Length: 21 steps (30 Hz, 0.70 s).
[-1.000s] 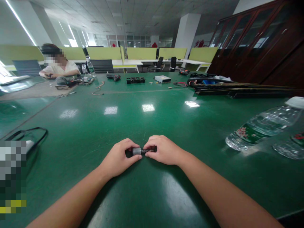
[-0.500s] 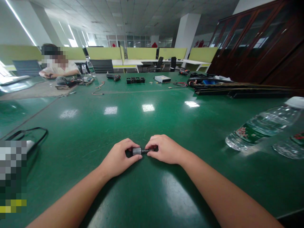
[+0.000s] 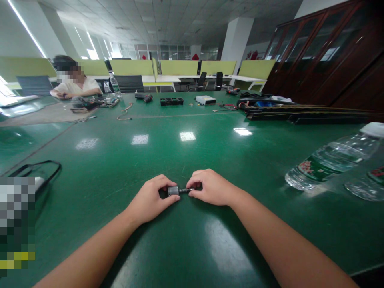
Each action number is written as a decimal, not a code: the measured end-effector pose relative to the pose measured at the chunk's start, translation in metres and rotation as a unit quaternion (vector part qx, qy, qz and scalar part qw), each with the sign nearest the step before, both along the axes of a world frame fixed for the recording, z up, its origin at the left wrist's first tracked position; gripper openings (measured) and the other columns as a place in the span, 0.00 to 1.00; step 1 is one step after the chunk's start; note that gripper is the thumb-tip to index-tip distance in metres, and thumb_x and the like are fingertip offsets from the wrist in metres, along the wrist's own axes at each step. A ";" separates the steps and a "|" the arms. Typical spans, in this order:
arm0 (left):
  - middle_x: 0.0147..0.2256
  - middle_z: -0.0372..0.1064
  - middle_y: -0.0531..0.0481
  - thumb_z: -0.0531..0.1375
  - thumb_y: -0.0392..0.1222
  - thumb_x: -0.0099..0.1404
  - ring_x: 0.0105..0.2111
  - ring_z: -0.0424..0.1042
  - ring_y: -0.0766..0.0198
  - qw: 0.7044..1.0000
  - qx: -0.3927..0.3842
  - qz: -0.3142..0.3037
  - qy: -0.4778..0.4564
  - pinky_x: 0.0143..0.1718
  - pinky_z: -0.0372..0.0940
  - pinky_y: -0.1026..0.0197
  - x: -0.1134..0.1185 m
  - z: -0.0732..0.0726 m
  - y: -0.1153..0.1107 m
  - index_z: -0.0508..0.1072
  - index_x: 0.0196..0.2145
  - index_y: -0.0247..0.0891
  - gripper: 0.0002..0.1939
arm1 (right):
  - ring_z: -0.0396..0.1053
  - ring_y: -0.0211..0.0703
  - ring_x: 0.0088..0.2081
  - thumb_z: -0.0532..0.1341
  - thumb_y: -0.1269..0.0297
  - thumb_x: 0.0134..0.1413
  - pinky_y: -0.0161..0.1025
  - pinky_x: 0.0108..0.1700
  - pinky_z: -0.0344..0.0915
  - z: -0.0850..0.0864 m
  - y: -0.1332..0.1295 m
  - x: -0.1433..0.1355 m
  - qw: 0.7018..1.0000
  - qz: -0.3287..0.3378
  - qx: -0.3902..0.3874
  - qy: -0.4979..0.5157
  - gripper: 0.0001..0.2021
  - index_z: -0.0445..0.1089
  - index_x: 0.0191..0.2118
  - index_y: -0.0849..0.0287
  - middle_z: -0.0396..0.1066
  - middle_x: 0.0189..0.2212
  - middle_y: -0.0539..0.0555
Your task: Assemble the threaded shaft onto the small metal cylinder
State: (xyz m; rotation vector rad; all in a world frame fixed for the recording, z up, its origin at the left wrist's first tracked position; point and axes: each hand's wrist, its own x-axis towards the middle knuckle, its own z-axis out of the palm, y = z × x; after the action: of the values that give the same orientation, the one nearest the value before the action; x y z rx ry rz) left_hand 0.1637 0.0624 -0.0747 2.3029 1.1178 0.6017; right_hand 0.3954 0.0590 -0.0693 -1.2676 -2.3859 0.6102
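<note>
A small silver metal cylinder (image 3: pixel 173 191), motor-like in shape, lies low over the table between my hands. My left hand (image 3: pixel 151 198) is closed round it, thumb on the near side and fingers on the far side. From its right end runs a thin dark shaft (image 3: pixel 183 190) with a ridged, screw-like look. My right hand (image 3: pixel 211 188) pinches the shaft's outer end between thumb and fingertips. The fingers partly cover that end, so I cannot tell whether the shaft is one piece with the cylinder.
Water bottles (image 3: pixel 325 162) stand at the right. A black cable (image 3: pixel 49 162) loops at the left beside a pixelated object. Farther back are a power drill (image 3: pixel 144 97), a black part (image 3: pixel 171 101), a white box (image 3: pixel 205 100) and dark rails (image 3: pixel 300 112). A person (image 3: pixel 76 84) sits back left.
My right hand has slid slightly to the right along the dark shaft, baring more of it beside the cylinder. My left hand keeps its hold in nearly the same place.
</note>
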 end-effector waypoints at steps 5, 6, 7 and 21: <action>0.35 0.72 0.49 0.64 0.45 0.61 0.35 0.70 0.61 1.000 0.001 -0.004 -0.003 0.39 0.65 0.60 0.000 -0.001 0.001 0.77 0.40 0.40 0.11 | 0.65 0.35 0.30 0.66 0.70 0.48 0.33 0.33 0.57 0.001 0.000 0.001 1.000 -0.007 -0.005 0.000 0.06 0.78 0.35 0.58 0.71 0.29 0.50; 0.35 0.72 0.49 0.64 0.45 0.61 0.35 0.70 0.61 1.000 0.002 -0.005 -0.005 0.39 0.65 0.60 0.000 -0.001 0.001 0.77 0.40 0.40 0.11 | 0.65 0.35 0.30 0.66 0.70 0.48 0.33 0.33 0.57 0.002 0.000 0.001 1.000 -0.008 -0.006 0.000 0.06 0.78 0.35 0.58 0.71 0.29 0.50; 0.35 0.72 0.50 0.64 0.45 0.61 0.35 0.70 0.61 1.000 0.002 -0.005 -0.006 0.38 0.65 0.60 -0.001 -0.001 0.001 0.77 0.40 0.40 0.11 | 0.65 0.35 0.30 0.66 0.70 0.48 0.33 0.33 0.57 0.002 0.000 0.001 1.000 -0.009 -0.007 -0.001 0.06 0.78 0.35 0.58 0.71 0.29 0.50; 0.36 0.73 0.49 0.64 0.46 0.61 0.36 0.70 0.61 1.000 0.006 -0.005 -0.008 0.39 0.65 0.59 -0.004 -0.001 0.001 0.77 0.40 0.40 0.11 | 0.67 0.37 0.32 0.66 0.70 0.47 0.34 0.34 0.60 0.006 0.001 0.011 0.999 -0.015 -0.014 -0.029 0.06 0.78 0.34 0.58 0.73 0.30 0.51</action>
State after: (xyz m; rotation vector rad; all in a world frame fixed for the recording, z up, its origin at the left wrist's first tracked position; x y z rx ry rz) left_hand 0.1600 0.0635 -0.0756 2.3079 1.0980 0.6236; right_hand 0.4061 0.0597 -0.0634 -1.3490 -2.4073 0.6087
